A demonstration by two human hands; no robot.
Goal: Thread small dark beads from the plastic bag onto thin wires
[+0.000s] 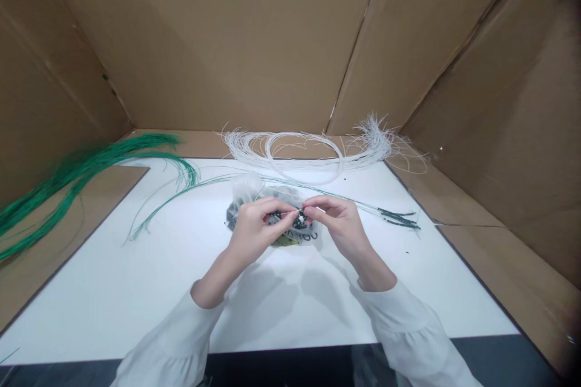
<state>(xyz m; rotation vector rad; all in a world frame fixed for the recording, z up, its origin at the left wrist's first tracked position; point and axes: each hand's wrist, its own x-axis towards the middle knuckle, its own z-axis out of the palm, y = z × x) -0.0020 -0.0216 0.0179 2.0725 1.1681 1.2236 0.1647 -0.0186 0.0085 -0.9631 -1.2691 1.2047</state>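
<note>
Over a clear plastic bag (pixel 247 186) of small black pieces, my two hands meet fingertip to fingertip. Thumb and forefinger of my left hand (pixel 261 224) pinch a thin pale strand (pixel 287 213) that runs toward the right fingertips. My right hand (pixel 338 217) is closed in a pinch on a tiny dark piece, too small to make out its kind. The bag has dark printed letters on its front, and its loose top stands up behind my left hand. Whether the strand passes through the dark piece cannot be told.
Behind the bag lies a coiled bundle of white strands (pixel 304 163). A thick bundle of green strands (pixel 82 178) spreads over the left edge. Several green strands with dark, thickened ends (pixel 399 217) lie at right on the white tabletop (pixel 149 290). Cardboard walls (pixel 227 42) enclose the table.
</note>
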